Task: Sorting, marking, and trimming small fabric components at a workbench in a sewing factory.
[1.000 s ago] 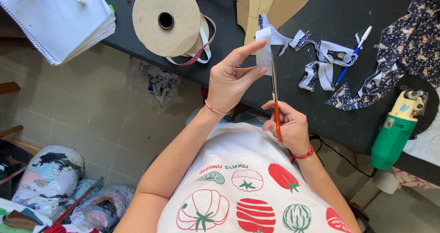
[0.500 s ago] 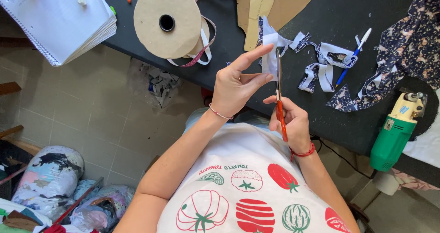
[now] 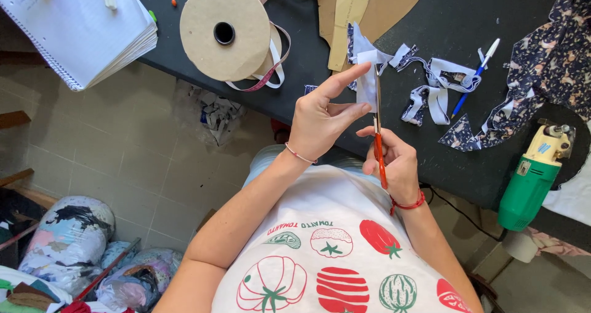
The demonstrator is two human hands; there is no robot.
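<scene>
Your left hand [image 3: 321, 117] pinches a small strip of white fabric [image 3: 367, 82] between thumb and fingers, holding it up over the near edge of the black table [image 3: 468, 159]. Your right hand [image 3: 394, 162] is closed around the orange handles of a pair of scissors [image 3: 378, 128], whose blades run straight up along the right side of the strip and touch it; you cannot tell how far the blades are parted. The two hands sit just beside each other, the right one nearer your body.

Taking the strip as the landmark: left of it stands a big cardboard reel [image 3: 224, 31] with a band of tape hanging from it, and further left a spiral notebook [image 3: 74, 26] lies on the table corner. Just beyond the strip lie tan cardboard pattern pieces [image 3: 369, 5]. To its right a tangle of white and printed fabric scraps [image 3: 431, 88] lies beside a blue pen [image 3: 475, 79], then dark printed cloth [image 3: 542, 60], and well to the right a green power tool [image 3: 532, 177].
</scene>
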